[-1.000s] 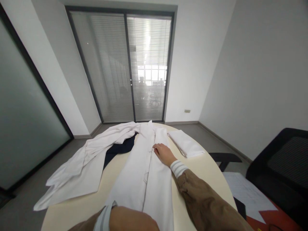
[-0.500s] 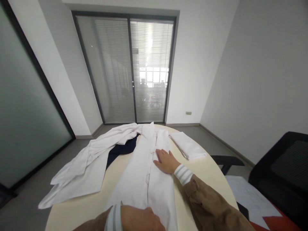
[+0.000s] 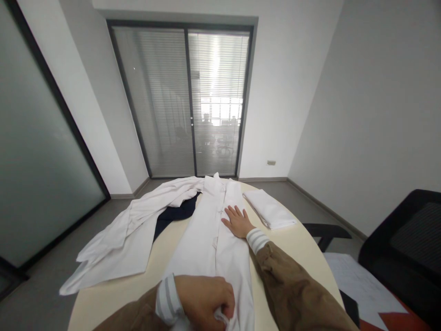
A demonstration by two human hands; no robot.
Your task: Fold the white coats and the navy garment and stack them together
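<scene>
A long white garment (image 3: 196, 243) lies lengthwise on the round table, with a seam and small tie-like bits down its front. My right hand (image 3: 239, 222) rests flat on its right half, fingers spread. Close to me, my left hand (image 3: 206, 299) is closed at the garment's near end. A bunched bit of white cloth shows between its fingers; the fingertips are partly hidden. Left of the garment is another white cloth piece (image 3: 127, 239) with a sleeve-like part, draped over the table's edge. Dark navy cloth (image 3: 177, 215) shows from beneath it.
A folded white cloth (image 3: 268, 209) sits at the right of the cream table (image 3: 292, 266). On the right stands a black mesh chair (image 3: 406, 243), with papers (image 3: 358, 280) and something red beside it. Glass doors with blinds (image 3: 186, 105) are beyond the table.
My left hand has moved up and away from me, and white cloth now shows in its fingers. My right hand has slid slightly farther up the garment, fingers more spread.
</scene>
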